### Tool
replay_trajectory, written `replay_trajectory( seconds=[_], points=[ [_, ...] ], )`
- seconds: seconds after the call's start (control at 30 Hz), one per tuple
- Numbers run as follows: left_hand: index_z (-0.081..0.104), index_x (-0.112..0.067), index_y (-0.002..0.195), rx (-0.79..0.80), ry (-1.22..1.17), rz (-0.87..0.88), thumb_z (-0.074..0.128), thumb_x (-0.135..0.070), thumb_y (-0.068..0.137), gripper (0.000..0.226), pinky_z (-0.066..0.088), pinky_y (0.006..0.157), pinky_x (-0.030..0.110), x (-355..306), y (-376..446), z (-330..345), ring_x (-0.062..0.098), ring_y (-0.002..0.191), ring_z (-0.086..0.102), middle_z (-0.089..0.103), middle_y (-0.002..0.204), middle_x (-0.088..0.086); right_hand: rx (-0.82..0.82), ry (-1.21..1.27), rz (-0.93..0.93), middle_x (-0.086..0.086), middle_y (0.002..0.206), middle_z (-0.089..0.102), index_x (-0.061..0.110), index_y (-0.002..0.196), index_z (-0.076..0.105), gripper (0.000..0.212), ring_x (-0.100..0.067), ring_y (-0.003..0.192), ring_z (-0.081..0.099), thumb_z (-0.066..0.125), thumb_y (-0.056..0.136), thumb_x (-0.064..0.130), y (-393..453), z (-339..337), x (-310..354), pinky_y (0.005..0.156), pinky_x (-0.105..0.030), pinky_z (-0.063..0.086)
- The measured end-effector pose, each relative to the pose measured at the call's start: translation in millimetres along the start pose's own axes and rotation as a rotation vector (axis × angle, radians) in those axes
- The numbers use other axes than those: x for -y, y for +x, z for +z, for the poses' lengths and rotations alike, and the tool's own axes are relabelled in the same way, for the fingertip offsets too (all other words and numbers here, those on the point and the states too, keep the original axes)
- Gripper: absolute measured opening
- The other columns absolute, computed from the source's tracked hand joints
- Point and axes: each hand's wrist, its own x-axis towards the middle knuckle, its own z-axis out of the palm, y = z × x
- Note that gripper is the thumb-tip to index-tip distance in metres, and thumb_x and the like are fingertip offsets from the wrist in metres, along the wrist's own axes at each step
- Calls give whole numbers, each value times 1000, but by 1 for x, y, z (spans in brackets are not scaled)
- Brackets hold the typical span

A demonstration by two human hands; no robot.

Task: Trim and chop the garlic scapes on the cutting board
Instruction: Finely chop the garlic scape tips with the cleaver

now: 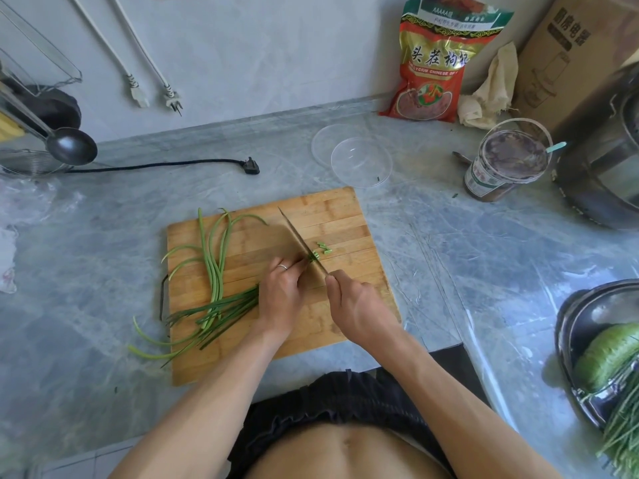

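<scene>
A wooden cutting board (345, 216) lies on the grey counter. Long green garlic scapes (214, 267) sprawl over its left half, some tails hanging off the near-left edge. My left hand (281, 292), a ring on one finger, holds a bunch of scapes down with curled fingers, their cut ends at the fingertips. My right hand (356, 305) grips the handle of a knife (301, 242), whose blade slants up-left and meets the bunch just past my left fingertips. A few short cut pieces (323, 247) lie to the right of the blade.
Two clear plastic bowls (361, 162) sit behind the board, a black plug and cord (250, 165) to their left. A jar (505, 160), a red bag (439, 63) and a pot (608, 160) stand at the back right. A metal bowl with greens (601, 344) sits at the right.
</scene>
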Motion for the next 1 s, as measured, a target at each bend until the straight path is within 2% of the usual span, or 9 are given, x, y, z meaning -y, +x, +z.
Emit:
replay_trajectory(
  seconds=[0.13,0.3,0.4,0.5,0.6,0.73,0.8,0.9,1.0],
  points=[
    [74,-16,112,-2,-24,2,69,-2,88,28,47,71,29,-1,1,-1,20,84,54,73,101,-7,-3,30,7,-1,52,44,15,84,44,35,-19,42,39,26,105,38,9,-1,8,44,-28,26],
    [76,-19,107,13,-38,-48,65,-1,85,30,47,72,31,-3,1,-1,17,84,52,72,99,-9,-6,-46,-22,-1,60,50,18,87,41,33,-12,42,37,22,104,39,8,7,9,42,-23,20],
    [77,-19,106,7,-51,-94,68,1,81,33,49,69,32,-6,1,-2,19,84,54,73,98,-7,-22,-29,-5,3,53,42,19,89,40,29,-12,41,37,25,105,38,1,8,8,41,-23,20],
    [77,-17,106,-14,-60,-98,68,1,80,33,50,67,31,-7,1,-4,21,82,56,73,94,-2,-16,-76,-4,0,60,49,20,93,42,31,-11,42,35,21,104,41,11,10,12,41,-23,19],
    [77,-17,106,2,-50,-84,68,0,81,32,51,67,34,-7,1,-4,22,85,56,72,94,-1,-10,-77,-3,-4,67,53,17,96,45,34,-15,48,43,22,104,41,14,12,9,45,-25,27],
    [76,-16,109,-5,-59,-72,70,2,80,35,50,67,32,-7,1,-4,22,83,56,71,90,-1,-67,7,-30,-4,55,45,14,89,44,31,-23,44,42,28,104,36,-1,14,-2,43,-29,29],
    [76,-16,108,-12,-71,-70,69,2,80,33,50,67,33,-8,1,-5,23,83,56,71,89,0,-76,30,-25,-3,58,46,12,90,46,31,-25,48,44,30,105,34,10,13,5,47,-33,36],
    [77,-18,106,-5,-73,-80,67,-1,83,30,51,68,37,-6,2,-4,22,83,56,71,90,-1,15,-27,20,-5,77,54,15,102,48,35,-26,65,53,23,104,39,21,11,11,62,-31,40],
    [77,-17,107,-3,-67,-73,68,1,82,32,50,69,36,-4,1,-4,24,82,56,71,89,1,-29,-60,-22,-5,67,51,13,95,47,36,-23,51,47,24,104,39,4,15,2,47,-31,36]
  ],
)
